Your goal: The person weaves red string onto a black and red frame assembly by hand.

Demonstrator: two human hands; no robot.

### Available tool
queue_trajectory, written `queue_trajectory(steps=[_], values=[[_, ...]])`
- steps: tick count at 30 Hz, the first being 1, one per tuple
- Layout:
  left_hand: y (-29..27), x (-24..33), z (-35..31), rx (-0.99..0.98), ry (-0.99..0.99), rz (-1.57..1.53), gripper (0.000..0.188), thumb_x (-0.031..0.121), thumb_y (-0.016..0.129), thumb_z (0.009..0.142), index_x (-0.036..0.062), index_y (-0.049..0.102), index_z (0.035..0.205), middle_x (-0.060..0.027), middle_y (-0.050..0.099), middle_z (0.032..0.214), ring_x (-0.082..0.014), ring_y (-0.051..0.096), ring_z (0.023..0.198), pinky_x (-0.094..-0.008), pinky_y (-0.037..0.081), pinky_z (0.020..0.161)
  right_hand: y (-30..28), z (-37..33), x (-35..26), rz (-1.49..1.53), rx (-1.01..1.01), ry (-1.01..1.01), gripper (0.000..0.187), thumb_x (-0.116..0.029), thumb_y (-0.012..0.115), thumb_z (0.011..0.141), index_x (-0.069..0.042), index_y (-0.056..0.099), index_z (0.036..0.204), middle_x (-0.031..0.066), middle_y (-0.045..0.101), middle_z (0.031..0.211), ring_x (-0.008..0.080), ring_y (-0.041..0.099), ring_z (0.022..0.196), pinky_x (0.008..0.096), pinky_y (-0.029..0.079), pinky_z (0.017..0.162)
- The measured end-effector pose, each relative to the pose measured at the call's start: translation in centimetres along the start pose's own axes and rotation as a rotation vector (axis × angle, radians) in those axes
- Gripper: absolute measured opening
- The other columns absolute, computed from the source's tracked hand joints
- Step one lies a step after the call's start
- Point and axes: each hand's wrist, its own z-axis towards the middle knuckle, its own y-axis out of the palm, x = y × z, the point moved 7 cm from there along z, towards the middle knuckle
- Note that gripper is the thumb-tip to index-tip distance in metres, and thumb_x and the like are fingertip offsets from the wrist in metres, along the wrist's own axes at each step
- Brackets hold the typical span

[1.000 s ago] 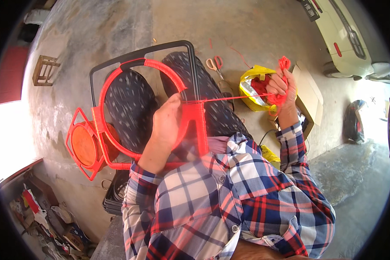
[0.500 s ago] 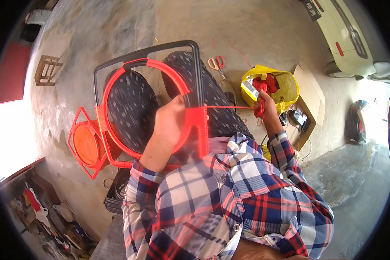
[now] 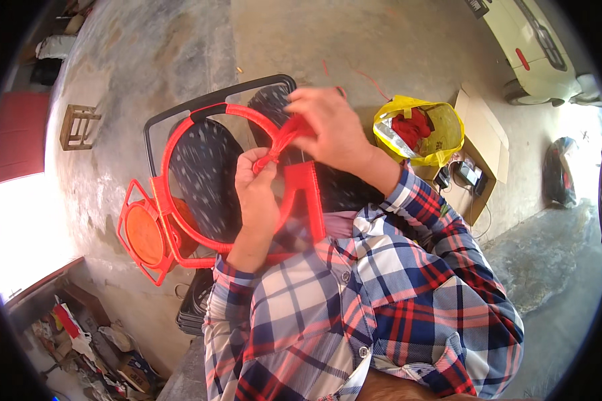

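Observation:
A black frame with a ring wrapped in red cord leans across my lap. Over the ring's right side, my left hand pinches one end of a bundle of red cord. Close beside it, my right hand is on the bundle's other end, thumb over the strands and blurred fingers reaching left. Below both hands, a solid red cord-wrapped section covers the frame's right side. Part of the frame's right bar is hidden behind my right hand.
A yellow bag with red material inside stands at the right, by an open cardboard box. A smaller red-orange frame is at the left. Farther off are a wooden stool and a parked vehicle.
My right hand has swung left from beside the yellow bag to the ring, bringing the cord bundle along. My left hand has moved from the frame's right bar onto the bundle.

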Motion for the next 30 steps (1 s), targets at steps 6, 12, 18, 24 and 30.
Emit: queue_trajectory(steps=[6, 12, 18, 24, 30], values=[[1.4, -1.0, -0.6, -0.061, -0.353, -0.197, 0.032, -0.008, 0.054, 0.080, -0.0022, 0.058, 0.112, -0.0104, 0.065, 0.099, -0.0171, 0.064, 0.083, -0.0278, 0.052, 0.074, 1.2, -4.7, 1.1, 0.111, -0.316, 0.085, 0.026, -0.018, 0.079, 0.065, -0.007, 0.063, 0.082, 0.0053, 0.059, 0.098, 0.0289, 0.058, 0.096, 0.0394, 0.051, 0.079], [2.0, -1.9, -0.5, -0.137, -0.439, -0.323, 0.023, -0.005, 0.054, 0.082, -0.0034, 0.061, 0.104, -0.0105, 0.067, 0.094, -0.0174, 0.066, 0.082, -0.0284, 0.053, 0.076, 1.0, -5.3, 3.6, 0.402, -0.214, 0.242, 0.015, -0.011, 0.074, 0.072, -0.004, 0.065, 0.083, 0.0084, 0.062, 0.093, 0.0246, 0.061, 0.087, 0.0360, 0.048, 0.071], [2.5, -1.3, -0.4, -0.161, -0.430, -0.419, 0.026, -0.004, 0.045, 0.088, -0.0056, 0.055, 0.112, -0.0123, 0.066, 0.100, -0.0192, 0.067, 0.087, -0.0317, 0.056, 0.080, -4.1, -6.0, 5.1, 1.756, -0.100, 0.596, 0.008, -0.015, 0.060, 0.084, -0.008, 0.057, 0.080, 0.0040, 0.057, 0.080, 0.0215, 0.057, 0.078, 0.0405, 0.048, 0.086], [2.9, 0.1, -0.7, -0.176, -0.355, -0.463, 0.022, 0.001, 0.045, 0.090, -0.0052, 0.055, 0.108, -0.0139, 0.066, 0.102, -0.0194, 0.066, 0.090, -0.0348, 0.055, 0.085, -9.1, -6.5, 9.9, 1.876, 0.224, 0.764, 0.009, -0.013, 0.056, 0.089, -0.009, 0.053, 0.096, 0.0032, 0.052, 0.075, 0.0149, 0.054, 0.067, 0.0374, 0.051, 0.073], [2.5, -0.4, -1.1, -0.221, -0.258, -0.325, 0.017, 0.000, 0.052, 0.091, -0.0037, 0.057, 0.106, -0.0123, 0.068, 0.100, -0.0164, 0.066, 0.088, -0.0293, 0.054, 0.084, -0.5, -7.4, 4.0, 1.035, -0.222, 0.989, 0.017, -0.009, 0.058, 0.092, -0.006, 0.052, 0.107, 0.0007, 0.055, 0.083, 0.0093, 0.051, 0.060, 0.0241, 0.045, 0.057]])
